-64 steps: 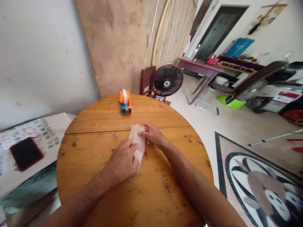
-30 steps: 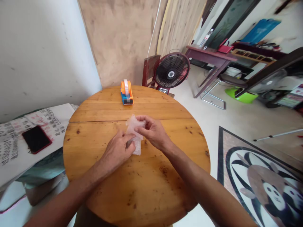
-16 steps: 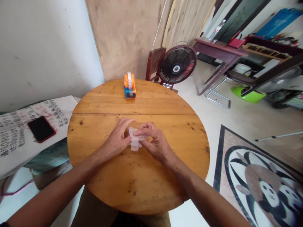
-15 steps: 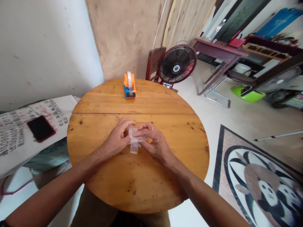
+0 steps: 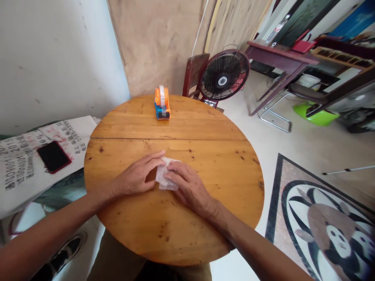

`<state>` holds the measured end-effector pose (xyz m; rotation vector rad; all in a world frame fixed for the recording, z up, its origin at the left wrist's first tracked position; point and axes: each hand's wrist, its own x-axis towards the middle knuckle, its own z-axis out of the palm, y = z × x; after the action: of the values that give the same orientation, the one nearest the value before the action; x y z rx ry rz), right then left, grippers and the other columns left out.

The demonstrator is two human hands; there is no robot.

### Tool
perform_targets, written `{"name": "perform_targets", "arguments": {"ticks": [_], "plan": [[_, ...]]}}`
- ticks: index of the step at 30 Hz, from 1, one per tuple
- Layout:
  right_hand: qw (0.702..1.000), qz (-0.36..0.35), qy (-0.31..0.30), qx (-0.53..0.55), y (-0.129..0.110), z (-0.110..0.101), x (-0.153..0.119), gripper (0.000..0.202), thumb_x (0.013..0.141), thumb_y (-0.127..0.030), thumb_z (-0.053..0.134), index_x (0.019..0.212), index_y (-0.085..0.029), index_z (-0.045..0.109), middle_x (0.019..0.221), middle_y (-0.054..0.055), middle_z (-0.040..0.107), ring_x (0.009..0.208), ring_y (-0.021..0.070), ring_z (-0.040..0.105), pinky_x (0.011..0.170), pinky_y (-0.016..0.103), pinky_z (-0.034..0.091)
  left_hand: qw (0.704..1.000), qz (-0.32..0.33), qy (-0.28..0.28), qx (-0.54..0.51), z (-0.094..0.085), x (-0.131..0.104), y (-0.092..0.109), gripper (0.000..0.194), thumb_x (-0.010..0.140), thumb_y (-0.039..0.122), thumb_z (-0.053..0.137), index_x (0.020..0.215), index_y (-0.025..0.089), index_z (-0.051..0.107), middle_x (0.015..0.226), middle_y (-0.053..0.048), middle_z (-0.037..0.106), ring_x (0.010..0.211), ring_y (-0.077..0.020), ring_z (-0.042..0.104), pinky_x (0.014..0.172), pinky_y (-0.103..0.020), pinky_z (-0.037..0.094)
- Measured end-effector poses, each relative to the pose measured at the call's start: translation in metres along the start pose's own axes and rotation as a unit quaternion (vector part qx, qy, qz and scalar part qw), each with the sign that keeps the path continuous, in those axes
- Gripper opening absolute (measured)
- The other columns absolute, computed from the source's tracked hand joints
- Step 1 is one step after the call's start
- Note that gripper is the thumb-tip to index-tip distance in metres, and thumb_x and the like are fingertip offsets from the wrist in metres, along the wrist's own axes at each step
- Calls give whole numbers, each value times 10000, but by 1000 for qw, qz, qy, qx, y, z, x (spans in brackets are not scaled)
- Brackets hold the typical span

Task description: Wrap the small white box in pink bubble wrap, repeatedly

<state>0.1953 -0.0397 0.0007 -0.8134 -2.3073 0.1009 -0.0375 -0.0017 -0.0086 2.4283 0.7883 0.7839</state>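
Observation:
A small piece of clear, wrinkled plastic wrap (image 5: 164,178) lies near the middle of the round wooden table (image 5: 164,226). My left hand (image 5: 139,173) is at its left edge, fingers apart, with the fingertips beside or just touching it. From the right, my right hand (image 5: 189,185) rests over the plastic, its fingers bent and pressing on its upper face. Whether anything is inside the plastic cannot be made out. An orange and blue tape dispenser (image 5: 162,103) with a roll of tape stands at the table's far edge.
Left of the table, a black phone (image 5: 54,157) with a red edge lies on a printed white sack (image 5: 22,160). Behind the table are a fan (image 5: 222,80) and a wooden chair (image 5: 195,74). A purple table (image 5: 281,54) stands farther back.
The plastic now lies flatter and wider, and the strip that stuck out toward me no longer shows. My left hand has opened and moved slightly left; my right hand lies flatter over the plastic.

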Motion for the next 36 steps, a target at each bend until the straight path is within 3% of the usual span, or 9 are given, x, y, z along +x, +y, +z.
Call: {"name": "perform_targets", "arguments": {"ticks": [5, 8, 11, 14, 17, 21, 26, 32, 36], "plan": [[1000, 11, 7, 17, 12, -3, 10, 231, 902, -118, 516, 1082, -218, 620, 1142, 109, 668, 1065, 218, 618, 897, 390, 518, 999, -6, 48, -23, 10, 9, -2, 417, 842, 151, 563, 1257, 162, 529, 1428, -170, 543, 1321, -249, 527, 1090, -417, 444], [980, 108, -14, 169, 23, -13, 23, 226, 877, -143, 547, 1076, -203, 636, 1126, 101, 669, 1039, 204, 632, 878, 358, 512, 987, -109, 58, -105, 6, 20, 8, 388, 801, 225, 618, 1182, 158, 592, 1241, -131, 663, 1115, -254, 646, 956, -401, 523], [884, 269, -66, 375, 37, -18, 34, 169, 838, -294, 650, 971, -189, 655, 919, 45, 691, 827, 178, 651, 739, 307, 519, 945, -243, 9, -219, -2, 31, 21, 298, 845, 313, 584, 1095, 164, 643, 992, -66, 723, 853, -207, 683, 727, -319, 549], [784, 376, -59, 491, 48, -11, 37, 298, 744, -425, 741, 866, -171, 643, 769, 5, 670, 669, 146, 610, 635, 273, 488, 935, -277, -3, -222, -9, 40, 26, 268, 892, 381, 536, 967, 170, 681, 866, -39, 716, 747, -184, 652, 635, -285, 507], [757, 411, -24, 508, 53, -1, 37, 359, 676, -450, 782, 859, -170, 652, 744, -2, 674, 634, 136, 598, 614, 267, 481, 948, -251, 28, -194, -12, 46, 26, 252, 883, 383, 558, 937, 176, 692, 881, -44, 717, 793, -196, 651, 687, -301, 513], [760, 415, 3, 500, 53, 6, 36, 324, 674, -416, 760, 872, -183, 651, 708, -19, 654, 568, 118, 560, 559, 253, 461, 910, -275, -6, -309, -5, 49, 20, 484, 801, 319, 659, 1263, 195, 583, 1135, -79, 702, 997, -247, 675, 846, -388, 544], [812, 398, 42, 425, 55, 7, 38, 208, 707, -324, 697, 855, -189, 642, 759, -2, 666, 646, 135, 584, 599, 254, 473, 889, -312, 56, -331, 10, 50, 11, 930, 696, 290, 763, 1509, 205, 322, 1353, -132, 596, 1187, -279, 615, 1031, -470, 471], [868, 360, 69, 336, 56, 8, 41, 160, 752, -317, 674, 855, -195, 687, 803, 22, 679, 720, 155, 601, 652, 265, 487, 857, -273, 69, -431, 17, 52, 11, 980, 713, 259, 743, 1549, 218, 233, 1337, -134, 592, 1177, -260, 628, 982, -411, 520], [859, 364, 85, 350, 51, 7, 43, 216, 830, -390, 626, 781, -193, 699, 766, 29, 659, 696, 153, 579, 619, 257, 461, 851, -269, 65, -447, 19, 50, 11, 968, 716, 244, 743, 1545, 239, 243, 1371, -137, 572, 1202, -263, 613, 975, -409, 527]]}}
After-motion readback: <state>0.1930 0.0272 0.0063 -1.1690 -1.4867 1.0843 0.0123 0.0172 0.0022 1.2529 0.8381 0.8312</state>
